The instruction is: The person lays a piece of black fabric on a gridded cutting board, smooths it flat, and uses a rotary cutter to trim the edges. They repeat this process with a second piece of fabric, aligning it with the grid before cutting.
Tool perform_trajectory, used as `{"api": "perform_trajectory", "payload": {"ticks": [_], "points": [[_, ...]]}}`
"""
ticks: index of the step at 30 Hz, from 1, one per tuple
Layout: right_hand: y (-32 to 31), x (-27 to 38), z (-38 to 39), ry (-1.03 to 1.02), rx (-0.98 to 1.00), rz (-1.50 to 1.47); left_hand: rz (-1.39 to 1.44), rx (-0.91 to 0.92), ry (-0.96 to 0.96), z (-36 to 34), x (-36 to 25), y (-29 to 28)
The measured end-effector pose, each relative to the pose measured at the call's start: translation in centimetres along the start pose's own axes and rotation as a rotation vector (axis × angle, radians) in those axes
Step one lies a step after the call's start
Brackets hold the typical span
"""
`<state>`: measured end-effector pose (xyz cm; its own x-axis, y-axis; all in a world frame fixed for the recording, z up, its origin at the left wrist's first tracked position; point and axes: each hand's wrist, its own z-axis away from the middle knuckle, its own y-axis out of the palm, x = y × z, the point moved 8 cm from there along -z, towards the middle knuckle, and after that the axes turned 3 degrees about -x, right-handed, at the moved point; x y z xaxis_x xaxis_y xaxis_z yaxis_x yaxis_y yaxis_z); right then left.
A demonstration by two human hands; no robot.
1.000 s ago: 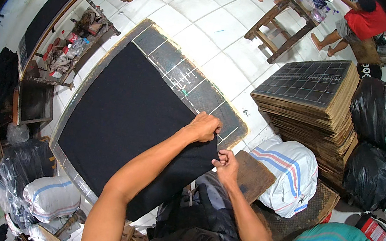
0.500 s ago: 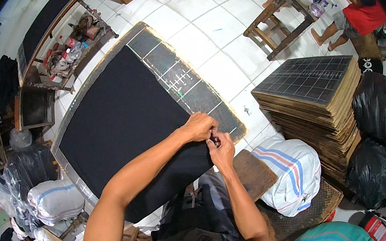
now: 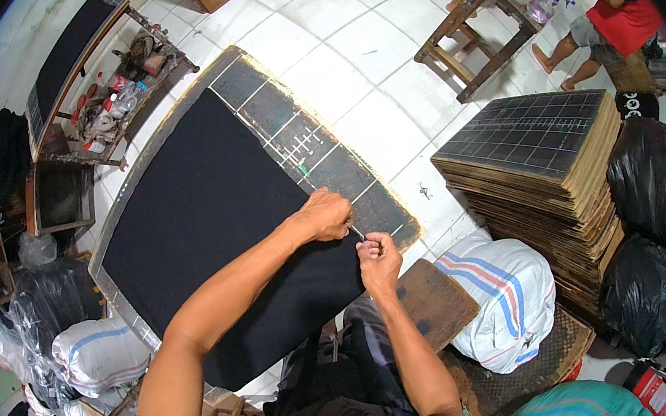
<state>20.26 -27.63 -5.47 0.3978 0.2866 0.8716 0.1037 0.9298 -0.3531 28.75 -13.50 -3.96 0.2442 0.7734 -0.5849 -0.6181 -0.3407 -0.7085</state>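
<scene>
We keep our left hand (image 3: 326, 214), curled into a fist, and our right hand (image 3: 379, 259), fingertips pinched, near one edge of a smooth black fabric sheet (image 3: 211, 225); a thin pale sliver (image 3: 357, 233) spans between them. We see the sheet lying on a dark, white-lined flat board (image 3: 270, 111). Off to our right are a tall stack of grid-lined dark boards (image 3: 531, 134) and a plump white woven sack (image 3: 490, 302) striped blue and red.
</scene>
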Motion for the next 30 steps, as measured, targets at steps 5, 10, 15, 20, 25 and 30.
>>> {"api": "perform_trajectory", "payload": {"ticks": [5,10,15,20,25,30], "points": [[-0.5,0.7,0.0,-0.074,-0.054,0.044,-0.025,-0.021,0.014,-0.6,-0.4,-0.2],[-0.7,0.7,0.0,-0.11,-0.084,0.115,-0.155,-0.05,0.056,-0.5,0.0,-0.6],[-0.5,0.1,0.2,-0.123,-0.088,0.131,-0.173,-0.046,0.035,-0.8,0.6,-0.6],[-0.7,0.0,-0.3,-0.153,-0.084,0.149,-0.172,-0.105,0.046,-0.9,0.6,-0.5],[-0.2,3.4,2.1,-0.466,-0.101,0.331,-0.166,-0.114,0.078,-0.6,0.6,-0.3],[4.9,5.6,8.6,-0.884,0.362,0.543,-0.178,-0.089,0.077,-0.5,0.3,-0.4]]}}
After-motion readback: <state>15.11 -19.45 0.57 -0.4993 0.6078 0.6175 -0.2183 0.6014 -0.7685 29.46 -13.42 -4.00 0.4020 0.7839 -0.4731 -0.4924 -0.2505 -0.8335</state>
